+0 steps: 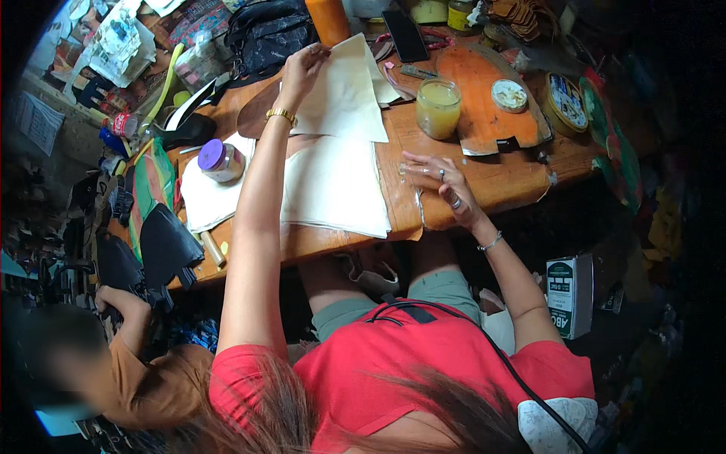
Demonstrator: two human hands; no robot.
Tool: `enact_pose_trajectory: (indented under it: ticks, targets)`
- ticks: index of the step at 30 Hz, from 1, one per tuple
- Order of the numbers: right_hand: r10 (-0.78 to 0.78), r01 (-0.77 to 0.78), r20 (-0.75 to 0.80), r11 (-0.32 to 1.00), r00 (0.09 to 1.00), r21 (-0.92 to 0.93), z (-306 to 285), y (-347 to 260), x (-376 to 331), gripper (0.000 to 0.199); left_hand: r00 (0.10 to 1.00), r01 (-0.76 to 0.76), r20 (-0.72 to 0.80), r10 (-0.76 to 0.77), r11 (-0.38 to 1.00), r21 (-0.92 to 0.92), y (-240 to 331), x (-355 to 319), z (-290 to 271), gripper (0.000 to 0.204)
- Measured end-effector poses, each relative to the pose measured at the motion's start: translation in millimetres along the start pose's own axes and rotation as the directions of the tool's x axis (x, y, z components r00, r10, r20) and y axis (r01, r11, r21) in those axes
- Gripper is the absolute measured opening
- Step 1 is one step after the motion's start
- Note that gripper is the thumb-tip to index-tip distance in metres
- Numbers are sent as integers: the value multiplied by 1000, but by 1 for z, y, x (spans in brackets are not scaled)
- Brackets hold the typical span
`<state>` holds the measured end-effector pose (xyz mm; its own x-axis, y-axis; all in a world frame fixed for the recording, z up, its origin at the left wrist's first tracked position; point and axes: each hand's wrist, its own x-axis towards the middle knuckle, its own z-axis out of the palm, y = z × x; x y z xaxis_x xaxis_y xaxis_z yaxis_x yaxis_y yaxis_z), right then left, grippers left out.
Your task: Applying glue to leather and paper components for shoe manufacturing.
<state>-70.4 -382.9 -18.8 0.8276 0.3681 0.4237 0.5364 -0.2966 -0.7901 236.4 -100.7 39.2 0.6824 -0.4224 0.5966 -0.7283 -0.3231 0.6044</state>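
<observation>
My left hand (304, 69), a gold watch on its wrist, pinches the upper left corner of a cream sheet (344, 102). That sheet overlaps a stack of pale sheets (333, 185) on the wooden table. My right hand (448, 185) hovers at the table's near edge with fingers spread and nothing in them; its fingertips look wet and glossy. Just beyond it stands a glass jar of yellowish liquid (439, 112). Left of my left forearm, a small jar with a purple lid (221, 160) rests on more white sheets (200, 197).
An orange board (484, 91) at the right carries a white round lid (509, 96). Beside it sits an open tin (566, 104). A phone (406, 35) and an orange bottle (327, 21) are at the back. Black cut pieces (170, 246) lie front left, near another person (155, 378).
</observation>
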Motion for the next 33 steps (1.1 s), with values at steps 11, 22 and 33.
enact_pose_trajectory:
  ticks: [11,22,33]
  targets:
    - [22,-22,33,1000,999,-3,-3,-2,-1,95,974,222,-120,-193,920,322,-66,42,12,23]
    - [-227,112,-215,889,950,-444,-44,-20,26,59,962,65,-260,85,853,518,-53,12,15,34]
    - [158,-129,-42,592,986,-795,-102,23,108,72,927,367,169,-334,901,-233,49,-121,4,34]
